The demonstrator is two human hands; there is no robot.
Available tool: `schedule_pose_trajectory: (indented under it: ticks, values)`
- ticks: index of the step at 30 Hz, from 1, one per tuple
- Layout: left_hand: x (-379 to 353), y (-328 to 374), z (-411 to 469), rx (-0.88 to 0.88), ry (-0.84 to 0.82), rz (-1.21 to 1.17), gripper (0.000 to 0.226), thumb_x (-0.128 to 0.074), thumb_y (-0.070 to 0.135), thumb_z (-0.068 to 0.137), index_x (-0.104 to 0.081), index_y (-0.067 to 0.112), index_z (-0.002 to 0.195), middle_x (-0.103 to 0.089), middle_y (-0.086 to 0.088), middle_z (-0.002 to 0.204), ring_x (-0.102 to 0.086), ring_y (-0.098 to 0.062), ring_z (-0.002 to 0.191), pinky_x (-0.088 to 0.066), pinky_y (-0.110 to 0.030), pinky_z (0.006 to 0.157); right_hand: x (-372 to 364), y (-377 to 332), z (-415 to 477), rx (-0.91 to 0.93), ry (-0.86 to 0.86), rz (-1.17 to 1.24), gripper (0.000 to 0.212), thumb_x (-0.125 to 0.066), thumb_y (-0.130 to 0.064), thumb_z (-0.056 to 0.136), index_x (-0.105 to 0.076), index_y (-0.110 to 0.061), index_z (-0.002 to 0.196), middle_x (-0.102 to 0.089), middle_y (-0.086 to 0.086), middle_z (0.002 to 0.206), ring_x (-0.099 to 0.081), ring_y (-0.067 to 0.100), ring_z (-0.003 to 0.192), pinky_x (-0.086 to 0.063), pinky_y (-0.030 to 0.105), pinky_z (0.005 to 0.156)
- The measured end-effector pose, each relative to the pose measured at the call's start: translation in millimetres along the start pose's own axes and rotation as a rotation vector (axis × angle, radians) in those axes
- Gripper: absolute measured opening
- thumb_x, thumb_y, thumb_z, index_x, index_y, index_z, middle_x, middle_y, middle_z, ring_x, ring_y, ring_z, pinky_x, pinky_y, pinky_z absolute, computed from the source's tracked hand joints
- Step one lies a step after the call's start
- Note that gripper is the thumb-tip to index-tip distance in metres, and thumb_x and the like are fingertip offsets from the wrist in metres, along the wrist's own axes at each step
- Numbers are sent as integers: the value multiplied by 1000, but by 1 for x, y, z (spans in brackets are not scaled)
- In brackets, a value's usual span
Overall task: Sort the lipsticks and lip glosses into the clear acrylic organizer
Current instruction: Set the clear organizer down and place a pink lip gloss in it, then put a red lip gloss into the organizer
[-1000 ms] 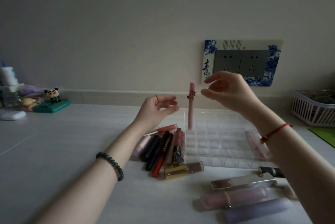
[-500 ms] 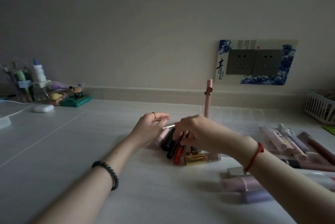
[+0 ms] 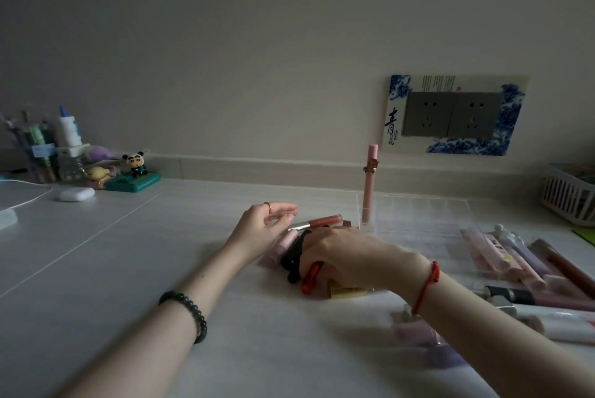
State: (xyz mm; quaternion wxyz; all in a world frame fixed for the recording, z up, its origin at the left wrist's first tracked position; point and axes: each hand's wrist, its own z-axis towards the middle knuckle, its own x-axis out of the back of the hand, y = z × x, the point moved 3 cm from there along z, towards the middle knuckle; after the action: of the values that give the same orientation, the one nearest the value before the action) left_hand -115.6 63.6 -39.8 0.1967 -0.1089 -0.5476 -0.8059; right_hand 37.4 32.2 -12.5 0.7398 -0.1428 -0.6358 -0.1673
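Both hands are working at the small heap of tubes lying just left of the clear acrylic organizer [image 3: 415, 198]. The left hand [image 3: 267, 224] is lying loose and empty, fingers relaxed and apart, its tips just beside the silver cap of a coral gloss [image 3: 317, 221] - probably fencing the heap in so nothing rolls off across the table [image 3: 135, 268]. The right hand [image 3: 341, 256] is arching palm-down over the heap, its fingers dipping among a black tube [image 3: 291, 256] and a red tube [image 3: 309, 280]. They are hidden under the knuckles, so I cannot tell whether they are already pinching one or only feeling for it. A gold lipstick [image 3: 349, 292] is peeking out beneath the wrist.

Only one piece is sitting in the organizer: a tall pink gloss [image 3: 369, 185], standing upright in the far left corner cell, likely put at the back so shorter tubes in front are not being hidden. A second heap [image 3: 515, 257] is lying along the organizer's right edge - so the sorting looks barely begun. The next pick seems to be coming from the left heap, and lifting a single tube cleanly out of that tangle is going to need care.
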Motion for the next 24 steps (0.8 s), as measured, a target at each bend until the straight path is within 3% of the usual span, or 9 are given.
schedule_pose_trajectory:
  ticks: [4, 6, 8, 11, 13, 16, 18, 24]
  values:
    - [1, 7, 1, -43, 11, -8, 21, -54, 12, 88, -63, 29, 96, -66, 10, 97, -61, -9, 103, -42, -27, 98, 15, 3, -3, 15, 157, 103, 18, -56, -18, 84, -62, -15, 100, -63, 4, 101, -58, 17, 92, -47, 32, 80]
    - [2, 13, 3, -96, 4, -9, 19, -53, 15, 89, -62, 30, 96, -65, 14, 96, -60, -10, 105, -42, -18, 93, 32, 9, -8, -51, 322, 257, 16, -56, -12, 83, -61, -11, 99, -66, 2, 93, -60, 6, 84, -50, 20, 78]
    - [0, 23, 3, -127, 0, -79, 11, -55, 29, 88, -64, 31, 93, -67, 15, 96, -60, -7, 105, -43, -15, 93, 52, 17, -15, -120, 515, 431, 14, -55, -6, 82, -59, -12, 94, -62, -11, 83, -58, -5, 80, -48, 9, 77]
    - [-9, 42, 1, -156, -19, -219, 33, -55, 59, 73, -70, 33, 86, -71, 17, 91, -63, 1, 96, -48, -14, 86, 79, 29, -29, -198, 731, 669, 17, -54, -7, 80, -55, -23, 85, -61, -9, 80, -64, -1, 75, -53, 14, 69]
    - [-22, 54, 0, -165, -74, -280, 35, -57, 58, 70, -71, 30, 88, -72, 13, 92, -65, -4, 91, -50, -16, 78, 88, 37, -37, -222, 816, 793, 12, -56, -8, 81, -57, -17, 87, -65, 2, 82, -67, 9, 73, -57, 22, 64]
    - [-44, 67, 0, -170, -123, -343, 13, -70, 32, 72, -72, 27, 84, -73, 6, 80, -68, -16, 80, -54, -25, 76, 89, 47, -43, -273, 873, 872, 11, -57, -5, 82, -58, -3, 92, -66, 14, 82, -68, 17, 69, -58, 31, 61]
    - [-55, 73, 3, -192, -69, -282, 13, -72, 18, 73, -71, 29, 81, -73, 9, 76, -68, -12, 76, -54, -21, 73, 88, 53, -47, -304, 891, 876, 14, -58, -6, 82, -59, -2, 95, -66, 13, 81, -68, 17, 69, -58, 32, 61]
    - [-75, 81, 8, -163, -15, -282, 12, -74, 18, 71, -71, 23, 81, -73, 3, 72, -69, -15, 69, -56, -26, 71, 89, 71, -59, -388, 780, 905, 22, -67, -8, 74, -62, -14, 94, -68, 4, 80, -69, 17, 73, -58, 28, 62]
